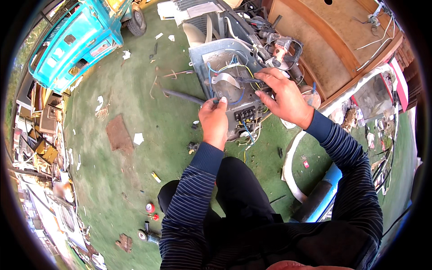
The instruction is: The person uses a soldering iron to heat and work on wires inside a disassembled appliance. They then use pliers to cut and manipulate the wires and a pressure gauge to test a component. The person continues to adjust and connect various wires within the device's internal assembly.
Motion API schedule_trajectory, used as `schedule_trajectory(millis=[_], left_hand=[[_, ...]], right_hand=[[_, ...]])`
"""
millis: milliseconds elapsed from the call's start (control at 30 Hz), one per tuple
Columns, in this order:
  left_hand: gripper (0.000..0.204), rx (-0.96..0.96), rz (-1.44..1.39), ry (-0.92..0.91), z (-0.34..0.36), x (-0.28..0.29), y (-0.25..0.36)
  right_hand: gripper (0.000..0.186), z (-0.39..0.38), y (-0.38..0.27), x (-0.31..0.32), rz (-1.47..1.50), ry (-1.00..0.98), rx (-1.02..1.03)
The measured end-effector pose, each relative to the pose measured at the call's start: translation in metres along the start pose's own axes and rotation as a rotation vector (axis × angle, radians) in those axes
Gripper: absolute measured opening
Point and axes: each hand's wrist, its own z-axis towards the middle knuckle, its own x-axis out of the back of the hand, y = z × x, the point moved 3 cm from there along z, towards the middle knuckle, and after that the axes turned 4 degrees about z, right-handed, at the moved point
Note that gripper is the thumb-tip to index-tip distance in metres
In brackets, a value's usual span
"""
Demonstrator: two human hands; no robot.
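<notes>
Green floor (99, 180); left hand (213, 119), right hand (284, 95) at wired grey housing (199, 67).

An opened appliance housing (200, 67) stood just before the person's knees (238, 182), with a hand at either side.
The left hand (213, 121) was at the housing's near left edge, the right hand (284, 96) over its right side; a terminal block (245, 114) sat toward the near end. Beyond the right hand, a power tool (281, 47) lay among parts, with a large panel (315, 49) to its right. A vehicle (76, 49) stood far ahead, left. At right, a hose (290, 166) curved near a cylinder (330, 180); a gauge (150, 207) lay left of the knees.
</notes>
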Motion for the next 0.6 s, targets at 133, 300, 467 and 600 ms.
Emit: schedule_trajectory(millis=[133,300,467,600], left_hand=[[0.019,-0.013,0.017,0.025,-0.006,-0.002,-0.001],[0.02,-0.039,0.02,0.067,-0.001,0.001,-0.004],[0.017,0.022,-0.031,-0.008,0.006,0.008,-0.004],[0.016,-0.045,0.004,0.046,0.004,0.006,-0.003]], right_hand=[[0.043,0.001,-0.004,-0.001,-0.006,-0.01,0.035],[0.044,-0.002,-0.004,0.001,0.055,-0.083,-0.057],[0.046,-0.003,-0.004,0.0,0.06,-0.07,-0.05],[0.044,-0.001,-0.006,-0.001,0.016,-0.042,0.002]])
